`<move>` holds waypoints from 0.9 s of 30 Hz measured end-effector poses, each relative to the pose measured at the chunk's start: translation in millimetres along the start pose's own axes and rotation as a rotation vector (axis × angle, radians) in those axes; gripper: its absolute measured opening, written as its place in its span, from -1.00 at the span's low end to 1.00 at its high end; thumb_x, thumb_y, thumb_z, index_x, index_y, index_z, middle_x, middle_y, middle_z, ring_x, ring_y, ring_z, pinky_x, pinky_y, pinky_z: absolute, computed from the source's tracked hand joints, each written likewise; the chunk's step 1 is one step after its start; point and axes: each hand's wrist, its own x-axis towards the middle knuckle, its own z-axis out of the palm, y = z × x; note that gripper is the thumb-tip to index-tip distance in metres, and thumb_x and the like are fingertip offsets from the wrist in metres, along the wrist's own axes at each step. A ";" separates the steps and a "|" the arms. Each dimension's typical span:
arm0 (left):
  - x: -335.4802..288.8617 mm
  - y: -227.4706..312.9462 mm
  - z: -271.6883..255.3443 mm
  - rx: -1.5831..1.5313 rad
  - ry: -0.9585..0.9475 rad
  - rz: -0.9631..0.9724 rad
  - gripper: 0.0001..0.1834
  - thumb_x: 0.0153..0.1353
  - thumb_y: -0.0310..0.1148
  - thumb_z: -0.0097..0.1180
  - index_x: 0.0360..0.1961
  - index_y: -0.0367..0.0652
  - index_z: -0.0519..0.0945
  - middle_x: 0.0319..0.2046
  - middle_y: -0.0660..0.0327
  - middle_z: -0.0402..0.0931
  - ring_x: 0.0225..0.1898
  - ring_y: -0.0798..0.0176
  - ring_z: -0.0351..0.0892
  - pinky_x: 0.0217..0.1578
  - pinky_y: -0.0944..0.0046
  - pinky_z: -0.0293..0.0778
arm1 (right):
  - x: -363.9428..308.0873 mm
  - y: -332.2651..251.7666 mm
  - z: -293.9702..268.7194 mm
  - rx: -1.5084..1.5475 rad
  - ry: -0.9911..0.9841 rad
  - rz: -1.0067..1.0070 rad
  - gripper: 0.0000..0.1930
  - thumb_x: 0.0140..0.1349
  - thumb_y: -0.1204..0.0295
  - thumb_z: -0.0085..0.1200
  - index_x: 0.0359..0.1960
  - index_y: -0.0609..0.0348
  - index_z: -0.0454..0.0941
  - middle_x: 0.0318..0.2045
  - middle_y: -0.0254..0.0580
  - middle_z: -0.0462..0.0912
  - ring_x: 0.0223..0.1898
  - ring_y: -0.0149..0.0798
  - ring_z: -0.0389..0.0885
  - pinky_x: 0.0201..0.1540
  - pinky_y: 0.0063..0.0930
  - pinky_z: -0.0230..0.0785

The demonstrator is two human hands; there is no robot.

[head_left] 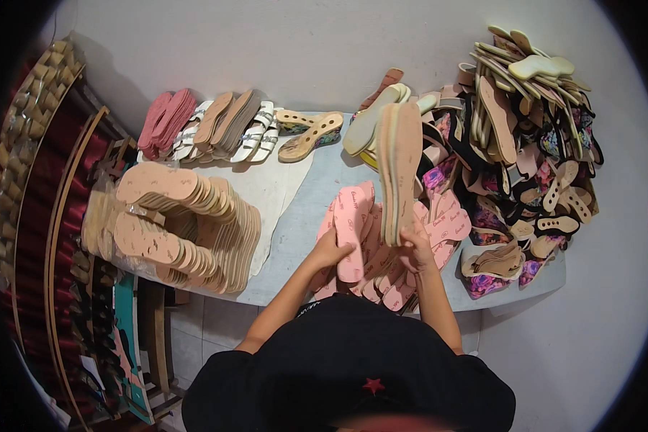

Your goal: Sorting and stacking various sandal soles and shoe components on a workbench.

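Observation:
My left hand [330, 251] is closed on the edge of a pink printed insole [350, 223], thumb lying across it. My right hand [417, 250] grips the lower end of a stack of tan insoles [402, 158], held upright with their layered edges toward the left. Beneath and between both hands lies a loose pile of pink printed insoles [450, 217] on the grey table [294, 216]. Part of that pile is hidden by my hands and the held pieces.
Rows of stacked beige insoles [230, 237] stand on the left. Along the wall are red insoles [164, 121], white sandals [261, 137] and a wedge sole [312, 138]. Floral wedges [482, 284] and pale insoles [533, 68] heap up on the right. A shelf [72, 180] stands far left.

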 end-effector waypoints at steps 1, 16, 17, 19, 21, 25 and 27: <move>-3.7 -8.6 4.0 0.253 -0.039 -0.027 -0.26 -0.05 -0.06 0.18 0.07 -0.35 0.28 -0.06 -0.15 0.36 -0.03 -0.04 0.33 0.03 0.07 0.20 | -1.2 2.9 -4.6 -0.147 -0.144 0.044 -0.43 0.09 0.49 0.05 0.15 0.22 0.13 -0.11 -0.19 0.47 -0.12 -0.37 0.46 -0.17 -0.54 0.34; -57.6 87.3 -99.4 -1.141 -0.129 0.364 0.03 -0.07 0.50 -0.36 0.11 -0.26 0.19 -0.13 -0.03 0.42 -0.22 0.25 0.52 -0.20 0.26 0.47 | -31.7 65.4 128.3 -0.807 -0.329 0.168 -0.29 0.04 0.37 0.09 0.18 0.26 -0.01 -0.15 -0.10 0.37 -0.14 -0.32 0.38 -0.11 -0.49 0.27; -65.8 83.0 -101.4 -1.085 -0.134 0.406 0.01 -0.08 0.50 -0.33 0.08 -0.26 0.22 -0.21 0.00 0.47 -0.25 0.28 0.52 -0.24 0.29 0.47 | -36.0 66.7 146.2 -0.806 -0.344 0.176 -0.29 0.04 0.37 0.09 0.18 0.26 -0.01 -0.15 -0.10 0.37 -0.14 -0.32 0.38 -0.11 -0.49 0.27; -84.1 91.2 -111.0 -1.133 -0.102 0.400 0.00 -0.11 0.50 -0.24 0.04 -0.24 0.23 -0.31 0.10 0.50 -0.28 0.31 0.51 -0.27 0.32 0.46 | -41.7 72.2 171.6 -1.115 -0.359 0.010 -0.28 0.03 0.35 0.10 0.17 0.32 -0.01 -0.11 -0.03 0.33 -0.08 -0.21 0.34 -0.01 -0.42 0.20; -101.2 96.9 -124.8 -1.124 -0.064 0.507 -0.03 -0.12 0.44 -0.11 0.00 -0.30 0.27 -0.32 0.12 0.47 -0.26 0.31 0.52 -0.22 0.34 0.44 | -43.2 82.9 176.7 -1.181 -0.387 -0.102 -0.24 -0.01 0.37 0.12 0.17 0.36 -0.04 -0.08 0.02 0.31 -0.07 -0.16 0.31 0.00 -0.38 0.18; -141.9 108.7 -152.9 -1.044 -0.012 0.571 0.03 -0.14 0.47 -0.11 0.07 -0.26 0.16 -0.14 0.12 0.27 -0.23 0.33 0.41 -0.31 0.37 0.41 | -47.1 92.4 203.4 -1.326 -0.489 -0.203 -0.17 -0.10 0.32 0.18 0.15 0.38 -0.05 -0.07 0.24 0.34 -0.05 0.11 0.38 0.02 -0.23 0.20; -159.2 115.3 -167.5 -1.074 0.040 0.609 0.00 -0.13 0.44 -0.09 0.07 -0.27 0.15 -0.11 0.11 0.17 -0.29 0.31 0.35 -0.35 0.37 0.37 | -52.5 90.8 235.9 -1.289 -0.406 -0.106 -0.18 -0.12 0.32 0.19 0.14 0.37 -0.02 -0.07 0.25 0.33 -0.05 0.13 0.38 0.01 -0.24 0.21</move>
